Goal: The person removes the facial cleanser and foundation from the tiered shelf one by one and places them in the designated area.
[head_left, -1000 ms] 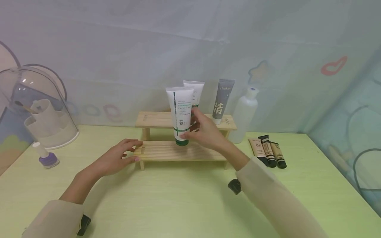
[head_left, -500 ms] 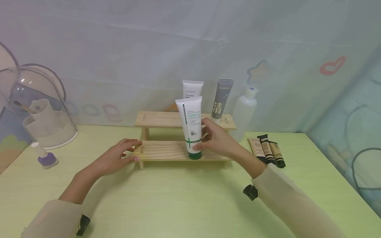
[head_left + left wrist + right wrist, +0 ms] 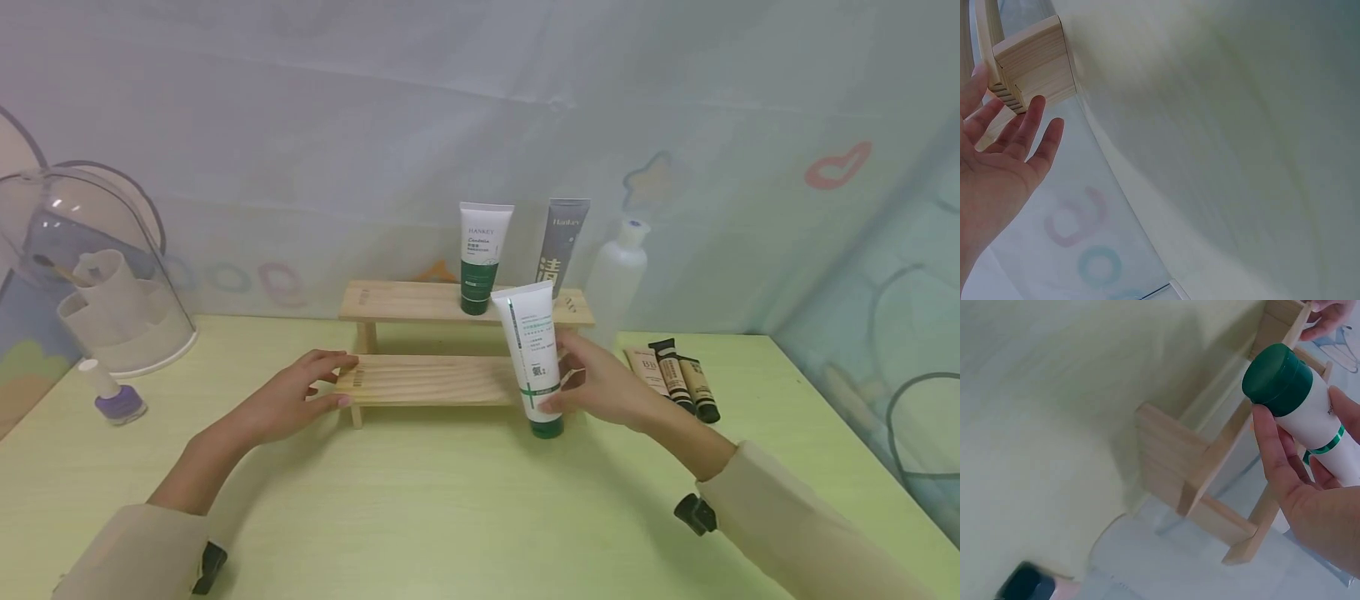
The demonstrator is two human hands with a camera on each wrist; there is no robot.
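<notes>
My right hand pinches a white squeeze tube by its lower part, thumb in front and fingers behind. The tube is tilted, green cap down, in front of the right end of a two-step wooden shelf. My left hand holds the left end of the shelf's lower step, the thumb at its front edge. In the left wrist view, the other fingers reach around that end. On the upper step stand a white-and-green tube and a grey tube, partly hidden.
Behind the shelf's right end stands a translucent bottle. Several small cosmetic tubes lie to the right on the table. At left are a purple nail polish bottle and a clear domed organizer holding a brush.
My right hand has carried the white tube down and right, from above the lower step to in front of the shelf, uncovering the white-and-green tube. My left hand stays at the shelf.
</notes>
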